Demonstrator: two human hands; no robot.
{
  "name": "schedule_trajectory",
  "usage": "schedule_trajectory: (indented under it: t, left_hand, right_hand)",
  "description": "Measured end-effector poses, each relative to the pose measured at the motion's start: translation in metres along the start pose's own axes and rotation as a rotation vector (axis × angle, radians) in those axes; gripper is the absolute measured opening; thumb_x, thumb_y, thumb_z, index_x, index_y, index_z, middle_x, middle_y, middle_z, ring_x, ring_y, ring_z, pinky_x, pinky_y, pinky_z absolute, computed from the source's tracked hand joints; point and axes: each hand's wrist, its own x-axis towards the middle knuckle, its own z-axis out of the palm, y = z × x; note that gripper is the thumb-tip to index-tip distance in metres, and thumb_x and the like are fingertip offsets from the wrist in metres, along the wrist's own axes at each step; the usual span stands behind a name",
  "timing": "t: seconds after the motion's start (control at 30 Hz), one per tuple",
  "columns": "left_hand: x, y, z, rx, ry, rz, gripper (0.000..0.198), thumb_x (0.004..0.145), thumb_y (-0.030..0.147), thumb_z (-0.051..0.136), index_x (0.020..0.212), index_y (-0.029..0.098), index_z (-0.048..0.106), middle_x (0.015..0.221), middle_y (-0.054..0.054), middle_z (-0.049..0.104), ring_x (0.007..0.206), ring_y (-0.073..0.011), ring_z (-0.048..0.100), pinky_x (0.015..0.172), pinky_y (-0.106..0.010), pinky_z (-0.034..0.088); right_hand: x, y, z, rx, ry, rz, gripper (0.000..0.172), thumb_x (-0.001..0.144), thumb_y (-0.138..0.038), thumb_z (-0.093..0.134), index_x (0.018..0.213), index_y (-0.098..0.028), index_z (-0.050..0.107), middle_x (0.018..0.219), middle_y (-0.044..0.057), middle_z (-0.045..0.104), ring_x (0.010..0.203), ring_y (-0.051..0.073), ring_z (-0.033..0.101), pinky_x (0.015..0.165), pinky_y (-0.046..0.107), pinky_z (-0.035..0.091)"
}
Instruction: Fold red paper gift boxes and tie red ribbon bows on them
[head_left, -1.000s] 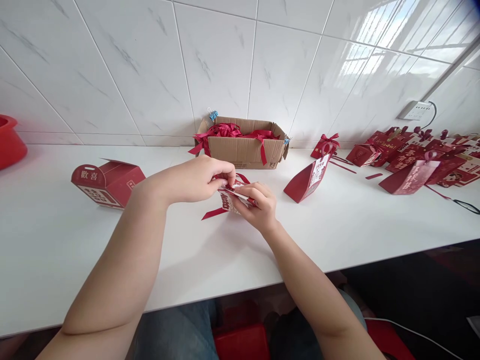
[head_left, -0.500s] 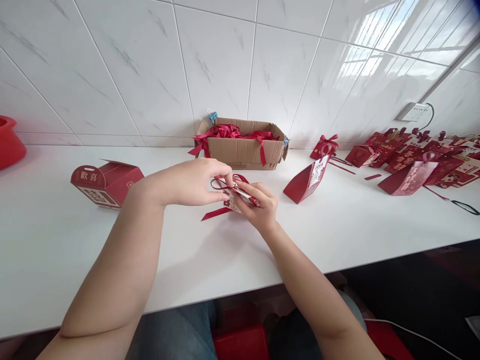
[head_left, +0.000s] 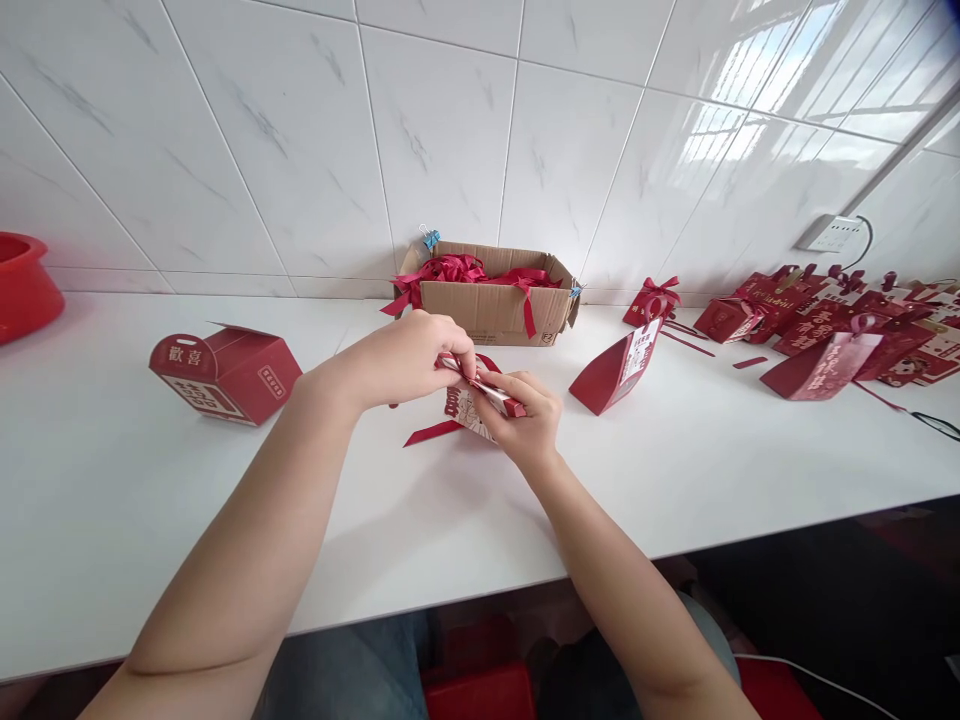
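Note:
A small red and white gift box point(head_left: 470, 412) stands on the white table in front of me, its upper part covered by my fingers. My right hand point(head_left: 527, 415) is closed around the top edge of this box. From the left, my left hand point(head_left: 425, 357) pinches red ribbon at the box's top, its fingertips touching those of the other hand. A loose tail of the red ribbon point(head_left: 431, 433) lies on the table left of the box. How the ribbon runs between the fingers is hidden.
Behind stands a cardboard box point(head_left: 487, 310) of red ribbons. To the left are a red carton point(head_left: 247, 380) and a red tub point(head_left: 30, 290). A red wedge-shaped box point(head_left: 611, 375) stands right, with several finished-looking red boxes point(head_left: 817, 320) further off. The table's front edge is near my legs.
My left fingers have moved onto the top of the box and closed on the ribbon; the loop that stood out there is now mostly covered. The right hand keeps its hold.

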Motion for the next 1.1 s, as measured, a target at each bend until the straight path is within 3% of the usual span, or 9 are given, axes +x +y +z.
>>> schedule_trajectory:
  t: [0.2, 0.43, 0.67, 0.9, 1.1]
  left_hand:
    - [0.0, -0.002, -0.002, -0.07, -0.009, 0.032, 0.016, 0.078, 0.032, 0.058, 0.08, 0.026, 0.073, 0.099, -0.003, 0.068, 0.074, -0.0168, 0.064, 0.041, -0.02, 0.044]
    - [0.002, -0.003, -0.001, -0.108, -0.021, 0.039, 0.015, 0.076, 0.028, 0.059, 0.082, 0.023, 0.072, 0.095, -0.002, 0.068, 0.078, -0.017, 0.064, 0.039, -0.016, 0.041]
    - [0.002, -0.001, 0.0, -0.065, -0.009, 0.114, 0.013, 0.077, 0.024, 0.059, 0.078, 0.022, 0.071, 0.094, -0.001, 0.068, 0.079, -0.0143, 0.063, 0.055, -0.018, 0.048]
    - [0.002, 0.004, 0.001, -0.065, 0.015, 0.117, 0.013, 0.079, 0.022, 0.057, 0.079, 0.021, 0.07, 0.092, 0.0, 0.067, 0.069, -0.0107, 0.06, 0.052, -0.018, 0.045]
    - [0.005, 0.002, 0.006, -0.098, 0.039, 0.099, 0.014, 0.081, 0.027, 0.057, 0.084, 0.02, 0.069, 0.094, -0.003, 0.069, 0.062, -0.0111, 0.058, 0.037, -0.018, 0.035]
  right_hand:
    - [0.003, -0.005, -0.003, 0.029, -0.061, 0.136, 0.01, 0.076, -0.025, 0.069, 0.085, -0.022, 0.072, 0.072, 0.003, 0.071, 0.06, 0.013, 0.063, 0.057, 0.026, 0.054]
    - [0.01, -0.012, -0.012, 0.065, -0.244, 0.317, 0.011, 0.079, -0.028, 0.067, 0.089, -0.022, 0.069, 0.087, 0.004, 0.071, 0.078, 0.016, 0.066, 0.067, 0.028, 0.052]
    - [0.013, -0.017, -0.014, 0.1, -0.336, 0.354, 0.011, 0.081, -0.025, 0.062, 0.09, -0.021, 0.065, 0.084, 0.004, 0.064, 0.079, 0.018, 0.062, 0.069, 0.031, 0.049]
    - [0.013, -0.013, -0.014, 0.059, -0.314, 0.37, 0.014, 0.082, -0.023, 0.061, 0.092, -0.022, 0.071, 0.076, 0.002, 0.058, 0.073, 0.016, 0.056, 0.067, 0.031, 0.047]
    - [0.01, -0.008, -0.01, 0.027, -0.208, 0.261, 0.015, 0.083, -0.02, 0.06, 0.094, -0.022, 0.07, 0.075, 0.002, 0.06, 0.07, 0.015, 0.056, 0.066, 0.031, 0.047]
